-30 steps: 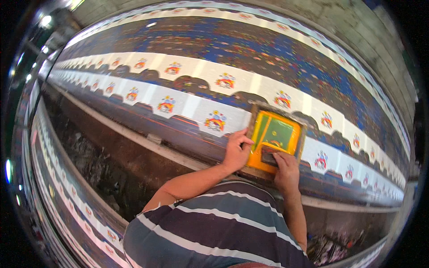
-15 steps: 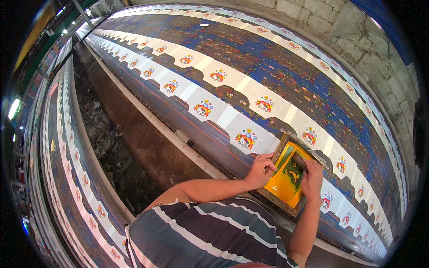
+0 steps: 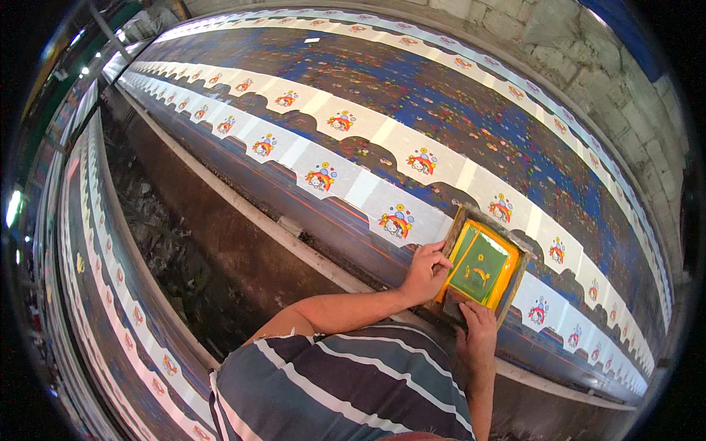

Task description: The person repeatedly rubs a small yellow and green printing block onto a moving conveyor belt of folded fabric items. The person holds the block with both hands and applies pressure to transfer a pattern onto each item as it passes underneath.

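Note:
A wooden-rimmed printing screen (image 3: 512, 292) lies over the near strip of pale fabric. Its green mesh (image 3: 491, 253) carries a small yellow motif, with wet yellow ink (image 3: 507, 237) along the edges. My left hand (image 3: 426, 274) is closed on the screen's left rim, thumb and fingers bent over the wood. At the near end of the screen, my right hand (image 3: 478, 328) grips a brownish squeegee (image 3: 457, 300) that rests low in the frame. The fingers partly cover the squeegee. Fabric beneath the screen is hidden.
Printed pale fabric pieces (image 3: 360, 187) run in long rows across the dark, ink-spotted table (image 3: 382, 95). A ledge (image 3: 243, 206) borders the table's near side, beside a brown trough. Another long table (image 3: 110, 294) stands at the left. A block wall (image 3: 581, 73) rises beyond.
My right hand has drawn the squeegee from the screen's far right part to its near end. More green mesh shows, with less yellow over it. My left hand stays on the rim.

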`<state>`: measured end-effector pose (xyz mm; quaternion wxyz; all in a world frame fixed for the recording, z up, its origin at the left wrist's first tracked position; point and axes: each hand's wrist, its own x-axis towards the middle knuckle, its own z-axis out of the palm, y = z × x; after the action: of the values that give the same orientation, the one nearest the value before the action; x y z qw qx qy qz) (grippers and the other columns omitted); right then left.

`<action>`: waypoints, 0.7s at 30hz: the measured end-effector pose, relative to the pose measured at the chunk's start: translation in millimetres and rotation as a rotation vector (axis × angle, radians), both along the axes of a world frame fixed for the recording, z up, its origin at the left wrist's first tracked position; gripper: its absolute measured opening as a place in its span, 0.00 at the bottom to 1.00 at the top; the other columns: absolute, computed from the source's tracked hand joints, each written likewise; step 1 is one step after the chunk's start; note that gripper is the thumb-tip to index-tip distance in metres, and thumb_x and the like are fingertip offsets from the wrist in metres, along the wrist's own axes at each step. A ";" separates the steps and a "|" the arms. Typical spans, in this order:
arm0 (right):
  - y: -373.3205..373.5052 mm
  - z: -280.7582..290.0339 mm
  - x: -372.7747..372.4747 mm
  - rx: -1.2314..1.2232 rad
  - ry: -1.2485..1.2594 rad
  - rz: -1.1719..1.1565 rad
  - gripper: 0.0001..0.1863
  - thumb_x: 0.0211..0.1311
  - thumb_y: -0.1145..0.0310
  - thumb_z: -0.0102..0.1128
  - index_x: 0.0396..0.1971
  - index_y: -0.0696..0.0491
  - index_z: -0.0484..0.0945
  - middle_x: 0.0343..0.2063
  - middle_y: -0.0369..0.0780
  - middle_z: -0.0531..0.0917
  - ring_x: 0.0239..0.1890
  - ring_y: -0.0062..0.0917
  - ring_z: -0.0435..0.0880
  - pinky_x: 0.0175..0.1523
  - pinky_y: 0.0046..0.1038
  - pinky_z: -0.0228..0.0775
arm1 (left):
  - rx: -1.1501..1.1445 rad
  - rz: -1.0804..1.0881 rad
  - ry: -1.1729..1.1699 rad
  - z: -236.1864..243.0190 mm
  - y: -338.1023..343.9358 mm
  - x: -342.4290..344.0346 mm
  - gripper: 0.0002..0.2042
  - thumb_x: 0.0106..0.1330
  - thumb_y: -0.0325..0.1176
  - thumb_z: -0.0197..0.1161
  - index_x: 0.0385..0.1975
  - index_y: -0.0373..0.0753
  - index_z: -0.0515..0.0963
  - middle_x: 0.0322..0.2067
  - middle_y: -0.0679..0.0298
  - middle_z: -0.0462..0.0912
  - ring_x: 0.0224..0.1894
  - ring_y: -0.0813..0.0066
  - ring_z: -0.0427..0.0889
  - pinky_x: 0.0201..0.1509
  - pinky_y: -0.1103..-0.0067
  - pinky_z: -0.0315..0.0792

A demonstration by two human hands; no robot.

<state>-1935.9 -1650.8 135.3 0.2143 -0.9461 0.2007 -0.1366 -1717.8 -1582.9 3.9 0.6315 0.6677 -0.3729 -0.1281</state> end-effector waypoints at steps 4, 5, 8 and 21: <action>7.1 -5.8 -10.5 0.037 -0.215 -0.121 0.26 0.55 0.81 0.77 0.57 0.56 0.88 0.58 0.49 0.88 0.64 0.51 0.85 0.72 0.50 0.77 | 0.070 -0.005 -0.065 -4.5 0.9 -1.1 0.17 0.55 0.15 0.70 0.42 0.42 0.90 0.68 0.42 0.82 0.72 0.40 0.76 0.78 0.54 0.68; 5.7 -8.9 -18.9 -0.004 -0.320 -0.190 0.25 0.57 0.80 0.79 0.57 0.55 0.89 0.58 0.48 0.89 0.64 0.50 0.85 0.72 0.49 0.76 | 0.064 -0.018 -0.075 -5.5 1.6 2.2 0.20 0.52 0.14 0.70 0.42 0.44 0.90 0.68 0.44 0.82 0.73 0.42 0.77 0.80 0.55 0.68; 1.9 -27.7 -44.1 -0.011 -0.347 -0.479 0.22 0.63 0.77 0.78 0.57 0.56 0.89 0.59 0.48 0.89 0.64 0.49 0.86 0.73 0.47 0.76 | 0.149 -0.017 -0.146 -0.2 5.9 10.3 0.18 0.52 0.15 0.75 0.41 0.44 0.91 0.64 0.45 0.86 0.71 0.43 0.82 0.79 0.55 0.73; -52.2 -58.7 -179.3 0.313 -0.567 -0.654 0.19 0.68 0.80 0.73 0.58 0.57 0.88 0.58 0.48 0.91 0.63 0.44 0.88 0.73 0.43 0.75 | 0.131 -0.098 -0.081 37.8 -54.4 -99.6 0.12 0.59 0.14 0.72 0.39 0.37 0.87 0.75 0.37 0.77 0.80 0.44 0.75 0.84 0.59 0.65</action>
<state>-2115.3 -1703.0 76.6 0.3468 -0.7147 0.4404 -0.4183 -1817.4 -1637.3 41.7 0.5637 0.6931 -0.4213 -0.1559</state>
